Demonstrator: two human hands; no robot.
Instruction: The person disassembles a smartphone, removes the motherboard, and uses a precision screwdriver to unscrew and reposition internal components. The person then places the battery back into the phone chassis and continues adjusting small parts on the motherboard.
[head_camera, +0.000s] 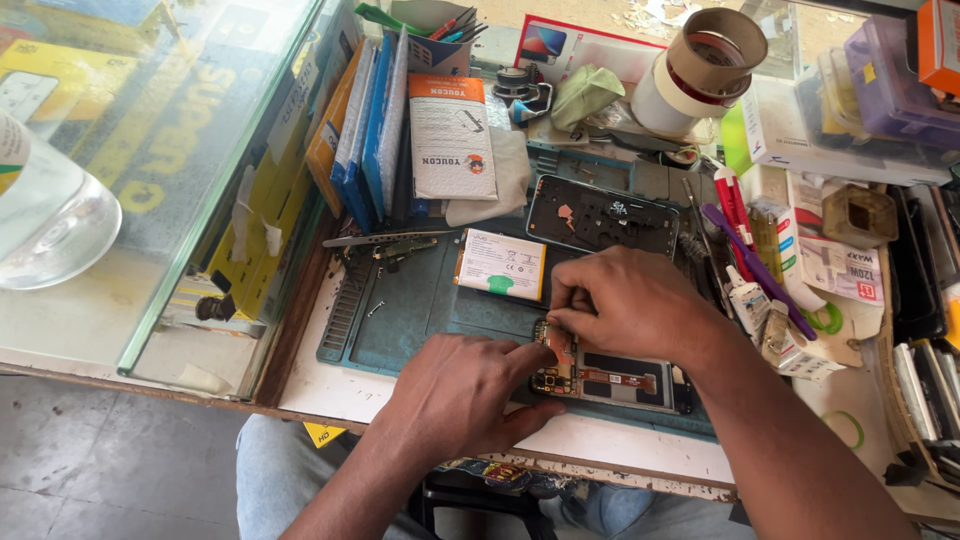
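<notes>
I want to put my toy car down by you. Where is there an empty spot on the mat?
The clearest patch is the left part of the green mat, between the battery, a small loose screw and the left hand. The white bench edge below it is also bare. The right side is crowded with tubes, tools and boxes, and both hands cover the opened phone.

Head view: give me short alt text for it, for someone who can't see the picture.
Two bare hands work on an opened phone lying on a teal repair mat: the left hand steadies its end while the right hand pinches a small part over the circuit board. A loose battery, a second phone frame, tape rolls and tools crowd the bench.
</notes>
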